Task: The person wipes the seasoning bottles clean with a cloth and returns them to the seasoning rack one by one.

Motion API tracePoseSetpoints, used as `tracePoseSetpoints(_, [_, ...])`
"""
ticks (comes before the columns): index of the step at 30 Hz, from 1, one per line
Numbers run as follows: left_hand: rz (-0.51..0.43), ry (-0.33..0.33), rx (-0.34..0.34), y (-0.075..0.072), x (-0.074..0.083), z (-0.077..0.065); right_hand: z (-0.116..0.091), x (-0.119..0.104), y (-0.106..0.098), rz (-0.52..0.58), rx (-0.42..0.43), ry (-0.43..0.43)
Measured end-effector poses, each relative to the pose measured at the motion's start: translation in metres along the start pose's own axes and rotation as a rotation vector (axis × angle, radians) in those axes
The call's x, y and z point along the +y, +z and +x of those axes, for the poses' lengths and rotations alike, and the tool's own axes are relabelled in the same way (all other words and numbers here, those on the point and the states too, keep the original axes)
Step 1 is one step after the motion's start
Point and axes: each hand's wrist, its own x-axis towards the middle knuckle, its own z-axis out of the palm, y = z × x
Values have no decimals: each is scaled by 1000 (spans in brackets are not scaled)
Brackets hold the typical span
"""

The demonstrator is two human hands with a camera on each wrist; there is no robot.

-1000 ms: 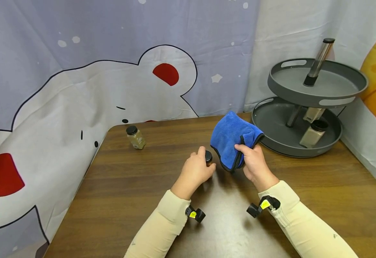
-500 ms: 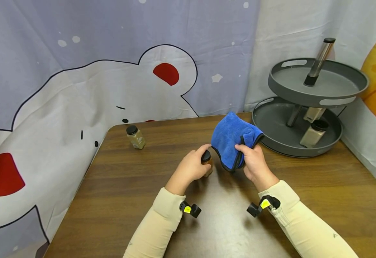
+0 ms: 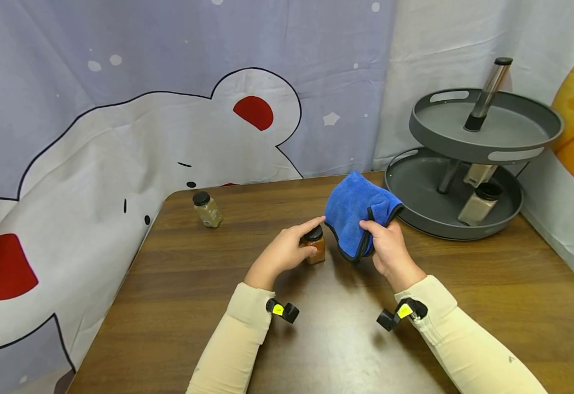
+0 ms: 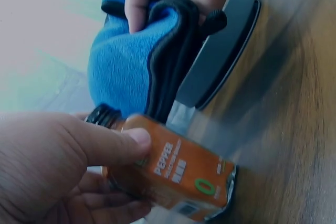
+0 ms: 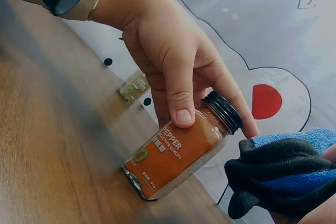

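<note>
An orange-labelled pepper jar with a black lid stands about upright at the middle of the table. My left hand holds it, with the thumb across the label and fingers behind. The left index finger stretches past the lid towards the blue cloth; whether it touches the cloth is hard to tell. In my right hand is a folded blue cloth with black edging, pinched under the thumb and raised beside the jar. The left wrist view shows the jar's PEPPER label.
Further left on the wooden table stands a jar of pale green-brown contents. A grey two-tier tray stand occupies the back right. On its lower tier are two jars, one a black-lidded jar. A printed curtain hangs behind.
My left hand has moved a little left and back, its index finger straightening past the lid, and more of the jar shows. The right hand and cloth have hardly moved.
</note>
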Motion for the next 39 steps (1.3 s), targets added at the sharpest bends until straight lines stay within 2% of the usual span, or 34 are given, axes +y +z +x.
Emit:
tracePoseSetpoints(5, [-14,61,-2,-1,-7,1,-1,3,3,-33,35,-81])
tracePoseSetpoints(10, [-46,66,33,-1,-8,1,-1,9,6,-68,36,-143])
tracePoseSetpoints(15, [-126,43,95,3,-8,3,-2,17,9,-132,39,-102])
tracePoseSetpoints(21, [-203,70,167,8,-8,6,-3,28,10,-248,5,-67])
tracePoseSetpoints(27, [-241,93,185,12,-8,6,0,43,3,-478,-68,-2])
tracePoseSetpoints(30, [-250,81,171,14,-8,6,1,48,1,-541,-75,31])
tracePoseSetpoints(32, [-248,70,158,14,-9,6,1,48,3,-492,-57,18])
tracePoseSetpoints(36, [-234,65,144,13,-10,6,-2,45,11,-325,-22,-71])
tracePoseSetpoints(38, [-231,71,141,12,-10,7,-3,46,12,-311,-10,-90])
tracePoseSetpoints(39, [-228,73,140,12,-10,7,-3,48,11,-344,-9,-81])
